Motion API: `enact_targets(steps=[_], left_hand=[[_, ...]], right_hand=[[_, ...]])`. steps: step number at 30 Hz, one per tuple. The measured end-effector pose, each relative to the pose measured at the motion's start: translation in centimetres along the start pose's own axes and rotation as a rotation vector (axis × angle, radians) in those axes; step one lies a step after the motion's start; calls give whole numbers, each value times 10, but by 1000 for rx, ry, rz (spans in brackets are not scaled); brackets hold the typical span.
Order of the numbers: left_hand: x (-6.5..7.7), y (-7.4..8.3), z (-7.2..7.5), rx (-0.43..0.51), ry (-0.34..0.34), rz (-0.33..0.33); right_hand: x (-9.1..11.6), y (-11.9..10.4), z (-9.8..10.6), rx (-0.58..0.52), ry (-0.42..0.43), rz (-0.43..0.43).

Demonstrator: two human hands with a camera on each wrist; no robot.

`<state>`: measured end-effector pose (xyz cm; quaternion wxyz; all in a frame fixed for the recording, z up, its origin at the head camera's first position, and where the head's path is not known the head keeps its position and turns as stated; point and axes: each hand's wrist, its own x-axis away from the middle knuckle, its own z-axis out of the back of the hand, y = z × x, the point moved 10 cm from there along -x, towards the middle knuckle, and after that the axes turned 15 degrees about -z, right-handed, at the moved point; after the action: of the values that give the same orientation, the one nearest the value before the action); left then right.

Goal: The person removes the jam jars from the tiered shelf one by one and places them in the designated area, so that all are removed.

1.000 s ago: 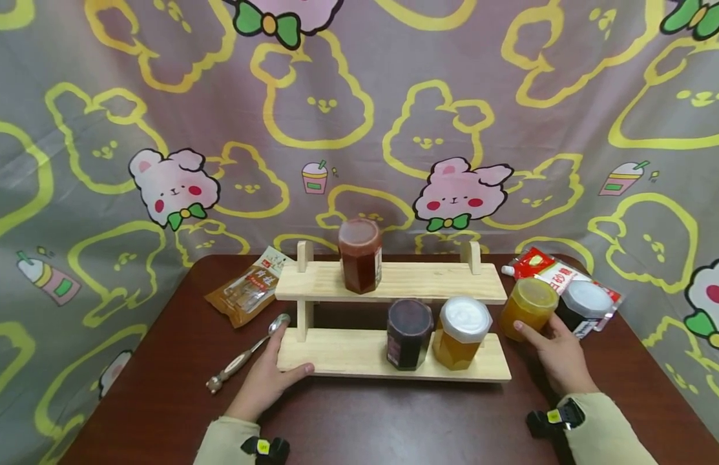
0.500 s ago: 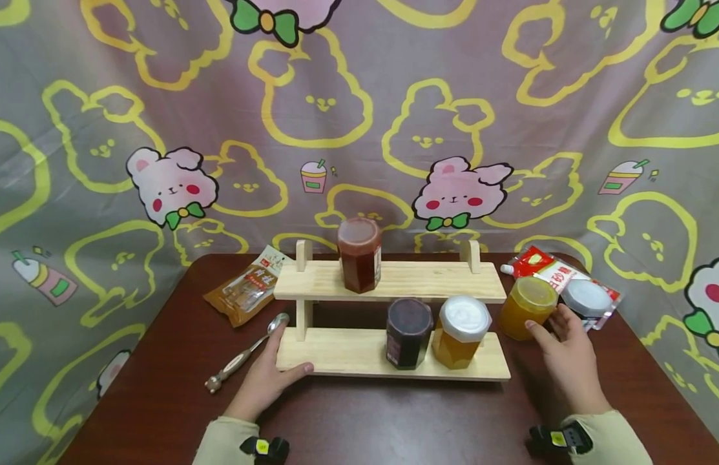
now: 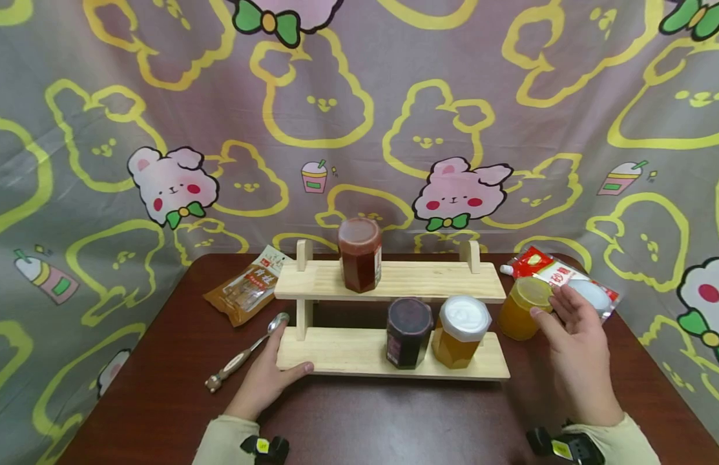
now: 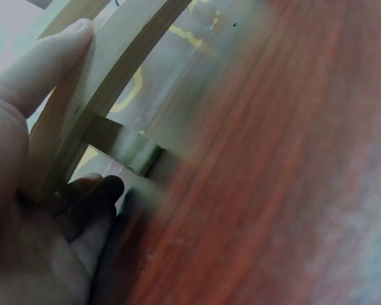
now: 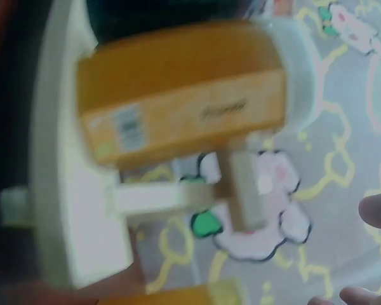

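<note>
Along the bottom edge: here are my two beige sleeves (image 3: 225, 439), a black wrist camera (image 3: 571, 447) strapped on each, over the dark reddish-brown table (image 3: 429, 423).
Spoon: the metal spoon with the bear-shaped handle end (image 3: 237, 368) lies slantwise, its bowl right by my left fingertips.
Left hand: my left hand (image 3: 267, 378) grips the left end of the two-tier wooden shelf (image 3: 336, 352), thumb over the front of the lower board, fingers curled round the side.
Right hand: and my right hand (image 3: 580, 342) is open beside the yellow jar (image 3: 524, 310), thumb and fingers spread at its right; whether they touch it I can't tell.
Yellow jar: standing on the table, just off the shelf's right end.
Lower board: the amber jar with the white lid (image 3: 460, 342) sits towards the right, the dark purple jar (image 3: 407, 342) just to its left, both upright.
Upper board: one red-brown jar (image 3: 359, 265), upright, left of the middle.
Back corners: a cinnamon packet (image 3: 249, 287) lies left; right, a red-and-white sugar bag (image 3: 539, 263) with a pale lid (image 3: 592, 294) showing behind my fingers.
Backdrop: the grey curtain (image 3: 347, 116) with yellow-outlined animals and pink-cheeked rabbits.
</note>
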<state>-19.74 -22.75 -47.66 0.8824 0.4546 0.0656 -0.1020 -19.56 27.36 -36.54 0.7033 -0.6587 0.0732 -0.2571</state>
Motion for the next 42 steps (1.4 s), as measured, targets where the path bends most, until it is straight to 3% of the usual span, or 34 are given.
enact_targets(steps=[13,21,32,42], left_hand=[[0,1,1,-9,0,-5],[0,2,2,-14,0,-10],[0,-1,2,-10,-2,1],[0,1,1,0,-10,4]], right_hand=[[33,-54,-55,118,-226,186],[48,-63,-94,91,-381,168],[58,-70,-137,224,-436,192],[68,-72,-178,204,-527,196]])
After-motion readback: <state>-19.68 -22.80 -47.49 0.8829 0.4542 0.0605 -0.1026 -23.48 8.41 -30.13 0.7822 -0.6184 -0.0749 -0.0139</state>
